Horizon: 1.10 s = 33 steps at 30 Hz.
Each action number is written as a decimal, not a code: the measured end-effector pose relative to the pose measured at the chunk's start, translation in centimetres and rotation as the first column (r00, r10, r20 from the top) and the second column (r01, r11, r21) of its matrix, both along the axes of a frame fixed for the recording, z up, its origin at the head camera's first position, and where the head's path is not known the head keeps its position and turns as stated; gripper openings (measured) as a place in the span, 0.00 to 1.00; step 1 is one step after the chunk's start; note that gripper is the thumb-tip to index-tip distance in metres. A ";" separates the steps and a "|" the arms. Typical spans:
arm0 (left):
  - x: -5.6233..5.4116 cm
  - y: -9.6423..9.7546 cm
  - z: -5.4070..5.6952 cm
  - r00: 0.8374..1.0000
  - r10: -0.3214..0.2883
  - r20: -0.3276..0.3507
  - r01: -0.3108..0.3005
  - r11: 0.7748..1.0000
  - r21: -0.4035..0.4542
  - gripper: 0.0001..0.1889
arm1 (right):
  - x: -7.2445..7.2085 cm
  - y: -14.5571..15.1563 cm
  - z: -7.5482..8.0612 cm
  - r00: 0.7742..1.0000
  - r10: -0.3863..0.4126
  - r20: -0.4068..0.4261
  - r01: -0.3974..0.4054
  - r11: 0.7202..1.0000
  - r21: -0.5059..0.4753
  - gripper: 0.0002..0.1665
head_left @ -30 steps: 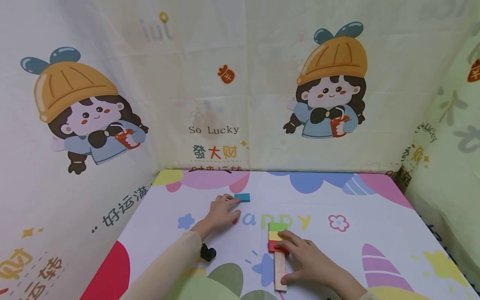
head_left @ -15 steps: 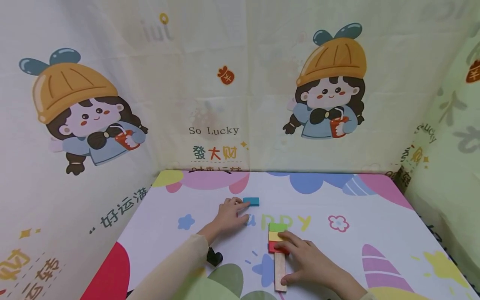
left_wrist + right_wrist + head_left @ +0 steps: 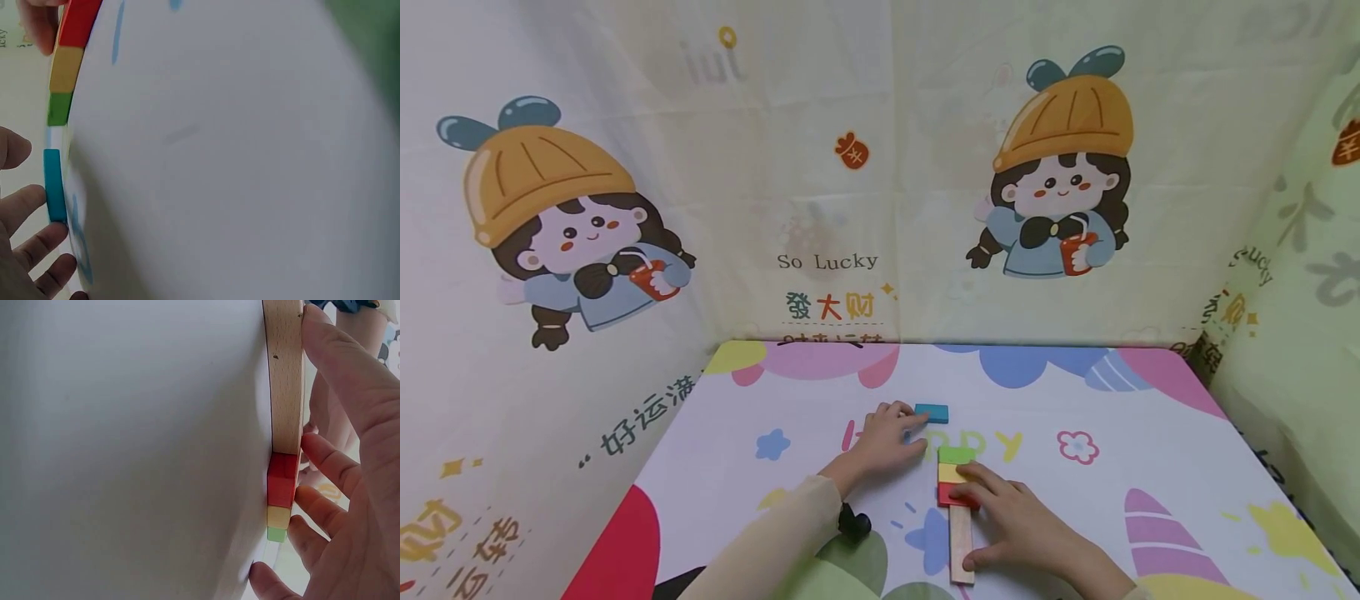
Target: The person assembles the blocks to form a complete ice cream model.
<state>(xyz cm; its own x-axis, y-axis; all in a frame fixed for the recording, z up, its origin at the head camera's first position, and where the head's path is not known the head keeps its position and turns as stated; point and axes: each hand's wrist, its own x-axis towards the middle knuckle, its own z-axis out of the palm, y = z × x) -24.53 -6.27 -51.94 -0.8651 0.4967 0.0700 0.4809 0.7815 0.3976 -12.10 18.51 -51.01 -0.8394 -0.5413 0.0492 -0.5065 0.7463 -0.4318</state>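
A blue wooden block (image 3: 934, 413) lies flat on the table at mid-distance. My left hand (image 3: 887, 440) reaches it from the left, index finger on its top and another fingertip at its end; the thumb stays off it. Nearer to me, a green block (image 3: 955, 455), a yellow block (image 3: 949, 473) and a red block (image 3: 950, 495) lie in a row, end to end with a long plain wooden block (image 3: 961, 546). My right hand (image 3: 1022, 521) rests over this row from the right. Its thumb touches the plain block, its fingertips the red and yellow ones.
The white table cover (image 3: 1075, 400) carries coloured prints and lettering. A printed cloth (image 3: 925, 300) hangs behind the table and on both sides. A black device (image 3: 854, 522) sits at my left wrist.
My left hand has slid the blue block to the right and a little nearer, toward the green end of the row. My right hand and its row of blocks have stayed in place.
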 end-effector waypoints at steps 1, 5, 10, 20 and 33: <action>0.1 0.2 -0.1 1.000 -0.002 -0.003 0.002 1.000 -0.002 0.28 | 0.0 0.0 0.0 1.000 0.002 -0.004 -0.002 1.000 -0.004 0.51; 0.3 1.0 -0.2 1.000 -0.011 -0.019 0.011 1.000 -0.021 0.28 | 0.0 0.1 0.0 1.000 0.009 -0.019 -0.009 1.000 -0.011 0.51; 0.6 1.7 0.0 1.000 -0.015 -0.015 0.014 1.000 -0.025 0.28 | 0.1 0.1 -0.1 0.999 0.010 -0.033 -0.010 1.000 -0.011 0.51; 0.9 1.8 0.3 0.985 0.028 0.170 -0.060 0.981 0.184 0.30 | -0.9 0.5 1.0 0.995 -0.045 0.084 0.060 0.981 -0.186 0.42; 0.1 0.5 0.6 0.822 -0.074 0.565 -0.352 0.714 0.605 0.29 | -6.3 2.7 0.5 0.750 0.040 0.660 0.525 0.570 -0.632 0.35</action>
